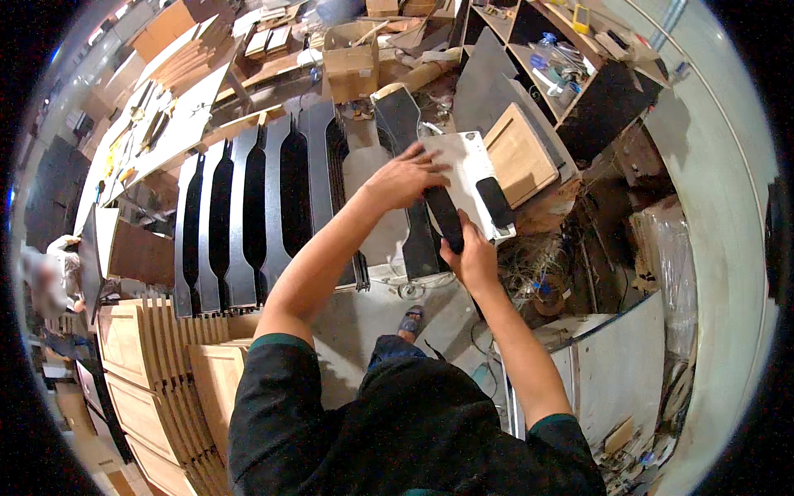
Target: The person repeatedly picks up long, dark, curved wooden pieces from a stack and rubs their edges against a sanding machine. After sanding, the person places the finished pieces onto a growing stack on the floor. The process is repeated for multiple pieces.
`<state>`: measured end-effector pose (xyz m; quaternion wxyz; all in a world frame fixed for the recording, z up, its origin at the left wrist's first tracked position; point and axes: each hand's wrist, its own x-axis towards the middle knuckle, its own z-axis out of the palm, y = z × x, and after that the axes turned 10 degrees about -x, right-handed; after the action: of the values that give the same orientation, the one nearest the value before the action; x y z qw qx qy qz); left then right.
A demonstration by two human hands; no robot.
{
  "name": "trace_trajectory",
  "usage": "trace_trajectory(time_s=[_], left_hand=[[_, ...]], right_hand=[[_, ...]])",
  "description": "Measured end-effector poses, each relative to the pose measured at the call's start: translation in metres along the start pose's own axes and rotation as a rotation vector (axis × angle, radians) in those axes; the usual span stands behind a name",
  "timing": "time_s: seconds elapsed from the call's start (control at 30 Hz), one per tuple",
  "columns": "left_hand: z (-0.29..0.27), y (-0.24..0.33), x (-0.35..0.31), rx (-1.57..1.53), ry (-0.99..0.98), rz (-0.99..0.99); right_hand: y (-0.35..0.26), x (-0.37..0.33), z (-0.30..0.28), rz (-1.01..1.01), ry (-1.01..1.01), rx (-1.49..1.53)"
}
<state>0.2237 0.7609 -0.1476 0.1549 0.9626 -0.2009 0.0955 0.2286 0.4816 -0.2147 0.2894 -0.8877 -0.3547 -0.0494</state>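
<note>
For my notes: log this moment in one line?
right hand: holds black block; left hand: near its far end; nearby: white board, dark panels

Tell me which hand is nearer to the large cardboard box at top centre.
Left. The left hand is below the cardboard box in the picture, slightly right; the right hand is lower and farther right, holding a black piece.

I record a cardboard box (349, 81) beyond the left hand (407, 175); cluttered shelving (608, 107) beyond and rightward of the right hand (473, 258).
</note>
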Motion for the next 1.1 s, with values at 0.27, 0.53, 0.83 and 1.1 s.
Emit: trace_trajectory(time_s=[0.27, 0.53, 0.83, 1.1], left_hand=[[0.083, 0.058, -0.055, -0.255, 0.200, -0.742], [0.129, 0.127, -0.091, -0.390, 0.024, -0.911], [0.149, 0.132, -0.112, -0.402, 0.141, -0.803], [0.172, 0.127, -0.124, -0.444, 0.255, -0.761]], right_hand=[[-0.007, 0.087, 0.098, 0.096, 0.028, 0.054], [-0.014, 0.104, 0.133, 0.262, -0.067, 0.041], [-0.022, 0.113, 0.139, 0.259, -0.105, 0.040], [-0.016, 0.109, 0.152, 0.258, -0.073, 0.006]])
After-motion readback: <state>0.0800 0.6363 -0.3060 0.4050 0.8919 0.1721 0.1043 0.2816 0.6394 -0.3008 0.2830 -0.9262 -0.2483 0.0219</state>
